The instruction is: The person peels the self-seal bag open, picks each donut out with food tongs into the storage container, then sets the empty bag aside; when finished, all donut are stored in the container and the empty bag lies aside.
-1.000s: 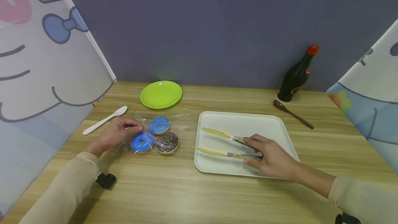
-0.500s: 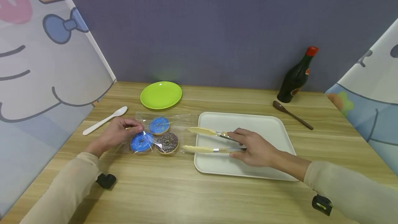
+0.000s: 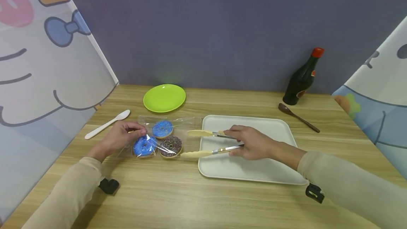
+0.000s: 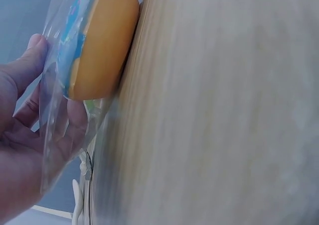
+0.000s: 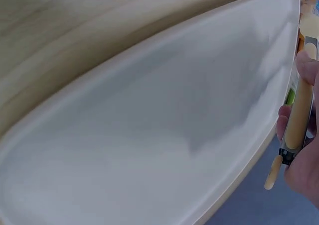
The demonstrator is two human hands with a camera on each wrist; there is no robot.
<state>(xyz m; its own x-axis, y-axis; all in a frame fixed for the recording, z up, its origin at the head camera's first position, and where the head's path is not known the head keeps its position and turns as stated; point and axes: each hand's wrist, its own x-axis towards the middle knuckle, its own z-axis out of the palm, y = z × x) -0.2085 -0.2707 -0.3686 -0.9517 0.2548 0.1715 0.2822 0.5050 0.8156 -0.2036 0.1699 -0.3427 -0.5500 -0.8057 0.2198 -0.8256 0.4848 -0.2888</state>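
Observation:
My left hand (image 3: 121,138) pinches the left side of a clear plastic bag (image 3: 188,124) lying on the table. Inside the bag are two blue-iced donuts, one at the back (image 3: 163,129) and one right by my fingers (image 3: 145,146), plus a chocolate donut (image 3: 171,147) with sprinkles. In the left wrist view the film runs between thumb and fingers, beside a donut's tan side (image 4: 104,46). My right hand (image 3: 252,142) grips a pair of tongs (image 3: 219,150) over the tray. Their cream tips are spread apart, pointing left over the bag's right end, with nothing between them.
A white rectangular tray (image 3: 254,170) lies under my right hand. Behind the bag is a green plate (image 3: 164,98); a white spoon (image 3: 108,124) lies left. At the back right stand a dark bottle (image 3: 300,78) and a brown wooden spoon (image 3: 299,117). Partitions border the table.
My right hand has moved left with the tongs, bringing their tips from over the tray to the bag's right end. The left hand stays on the bag.

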